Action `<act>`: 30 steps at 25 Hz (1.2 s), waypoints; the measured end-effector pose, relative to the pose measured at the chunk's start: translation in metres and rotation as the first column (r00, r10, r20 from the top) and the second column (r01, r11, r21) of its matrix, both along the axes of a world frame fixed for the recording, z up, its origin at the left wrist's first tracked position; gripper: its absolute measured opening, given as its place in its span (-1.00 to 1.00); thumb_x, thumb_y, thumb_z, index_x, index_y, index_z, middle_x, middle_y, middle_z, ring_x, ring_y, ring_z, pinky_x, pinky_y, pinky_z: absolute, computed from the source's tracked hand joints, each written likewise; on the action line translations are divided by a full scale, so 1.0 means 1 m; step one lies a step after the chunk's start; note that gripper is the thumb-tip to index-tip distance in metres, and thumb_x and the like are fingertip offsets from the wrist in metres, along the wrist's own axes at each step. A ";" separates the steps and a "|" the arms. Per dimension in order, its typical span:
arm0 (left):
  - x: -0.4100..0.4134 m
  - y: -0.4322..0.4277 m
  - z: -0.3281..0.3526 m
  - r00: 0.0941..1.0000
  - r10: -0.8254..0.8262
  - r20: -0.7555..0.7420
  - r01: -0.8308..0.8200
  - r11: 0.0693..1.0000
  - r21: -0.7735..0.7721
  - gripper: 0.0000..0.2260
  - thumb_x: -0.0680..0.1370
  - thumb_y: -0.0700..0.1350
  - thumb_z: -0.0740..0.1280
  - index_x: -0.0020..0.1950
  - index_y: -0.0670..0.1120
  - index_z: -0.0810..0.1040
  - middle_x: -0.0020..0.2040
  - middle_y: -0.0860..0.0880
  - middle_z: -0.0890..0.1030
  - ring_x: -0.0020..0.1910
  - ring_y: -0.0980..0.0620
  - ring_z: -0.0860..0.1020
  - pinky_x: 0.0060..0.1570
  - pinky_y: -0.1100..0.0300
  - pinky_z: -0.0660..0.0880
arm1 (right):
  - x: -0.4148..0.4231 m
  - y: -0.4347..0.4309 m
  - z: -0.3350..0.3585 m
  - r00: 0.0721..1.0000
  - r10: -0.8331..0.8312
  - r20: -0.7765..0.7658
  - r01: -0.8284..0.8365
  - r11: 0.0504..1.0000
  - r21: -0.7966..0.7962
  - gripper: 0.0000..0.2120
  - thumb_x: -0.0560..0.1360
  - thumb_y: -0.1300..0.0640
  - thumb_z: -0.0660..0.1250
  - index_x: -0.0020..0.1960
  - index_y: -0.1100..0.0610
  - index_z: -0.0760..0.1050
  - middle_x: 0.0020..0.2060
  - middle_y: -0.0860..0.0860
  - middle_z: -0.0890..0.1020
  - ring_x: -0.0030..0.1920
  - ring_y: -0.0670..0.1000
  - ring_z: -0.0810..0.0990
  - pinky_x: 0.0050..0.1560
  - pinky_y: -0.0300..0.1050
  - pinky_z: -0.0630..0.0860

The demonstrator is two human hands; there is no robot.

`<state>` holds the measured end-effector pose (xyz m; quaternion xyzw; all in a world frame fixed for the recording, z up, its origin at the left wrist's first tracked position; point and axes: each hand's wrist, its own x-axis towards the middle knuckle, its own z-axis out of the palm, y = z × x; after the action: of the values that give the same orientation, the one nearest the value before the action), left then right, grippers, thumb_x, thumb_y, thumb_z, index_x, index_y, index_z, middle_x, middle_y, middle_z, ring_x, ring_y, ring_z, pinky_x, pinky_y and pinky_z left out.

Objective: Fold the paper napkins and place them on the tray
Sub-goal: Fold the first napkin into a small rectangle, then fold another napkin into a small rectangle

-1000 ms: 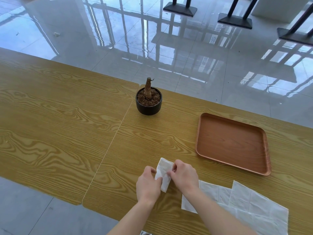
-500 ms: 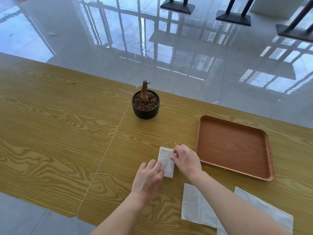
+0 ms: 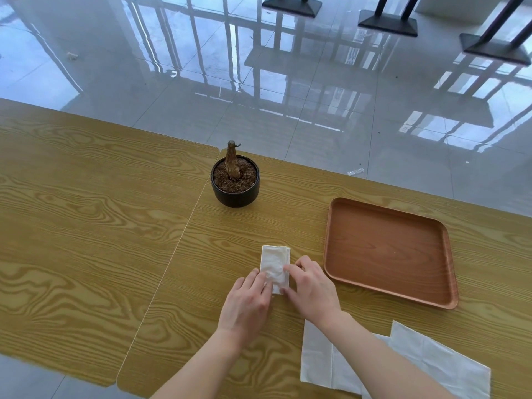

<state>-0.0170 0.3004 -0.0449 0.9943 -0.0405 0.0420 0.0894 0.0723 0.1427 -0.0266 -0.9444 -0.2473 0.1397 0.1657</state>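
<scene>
On table (image 3: 86,226), left of tray (image 3: 388,300): folded napkin (image 3: 273,260), long axis pointing away; left hand (image 3: 247,303) and right hand (image 3: 312,289) pressed flat on its near end, gripping nothing; right nearer tray.

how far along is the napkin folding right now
Nothing finished: the tray holds no napkins. In hand: the left hand and right hand press flat one folded napkin on the table. Left: move it to the tray, then fold the unfolded napkins lying near the right forearm.
</scene>
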 end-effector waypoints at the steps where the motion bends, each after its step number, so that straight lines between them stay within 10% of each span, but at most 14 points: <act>1: -0.001 0.000 -0.002 1.000 0.006 0.002 -0.006 1.000 -0.005 -0.87 0.51 -0.18 0.42 0.03 -0.15 0.64 0.12 -0.14 0.66 0.17 -0.16 0.61 0.03 -0.01 0.60 | 0.001 0.000 0.000 1.000 0.001 -0.005 -0.001 1.000 0.003 -0.61 0.46 -0.09 0.45 0.24 -0.03 0.51 0.05 -0.06 0.47 0.07 0.00 0.47 -0.02 -0.08 0.55; 10: -0.008 0.002 0.001 0.998 0.018 -0.068 -0.019 1.000 -0.017 -0.74 0.51 -0.16 0.42 0.18 -0.16 0.58 0.26 -0.20 0.57 0.29 -0.20 0.53 0.22 -0.11 0.53 | -0.004 -0.012 0.013 0.999 -0.010 -0.038 0.013 0.997 0.081 -0.63 0.52 -0.03 0.41 0.29 0.01 0.51 0.11 -0.04 0.53 0.12 0.03 0.49 0.11 -0.04 0.53; 22: -0.067 -0.096 0.029 0.992 -0.089 -0.084 0.076 0.985 -0.152 -0.77 0.41 -0.19 0.48 0.06 -0.10 0.64 0.12 -0.14 0.61 0.08 -0.16 0.59 -0.03 -0.03 0.55 | -0.101 -0.212 0.036 0.914 -0.401 -0.061 0.405 0.910 0.085 -0.80 0.53 0.15 0.40 0.15 0.07 0.61 0.02 -0.06 0.63 0.06 -0.01 0.59 0.00 -0.10 0.54; 30: -0.090 -0.145 0.022 0.964 -0.165 -0.206 0.158 0.986 -0.049 -0.59 0.46 -0.06 0.45 0.31 -0.02 0.56 0.37 -0.16 0.51 0.40 -0.18 0.44 0.35 -0.16 0.41 | -0.153 -0.279 0.012 0.970 -0.238 0.046 0.242 0.959 -0.146 -0.57 0.50 0.07 0.40 0.37 0.02 0.48 0.43 0.02 0.43 0.38 0.09 0.43 0.42 0.00 0.36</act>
<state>-0.1065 0.1557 -0.0232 0.9849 -0.1113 -0.0699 0.1123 -0.0804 -0.1367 -0.0141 -0.9790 -0.1221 0.1237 0.1062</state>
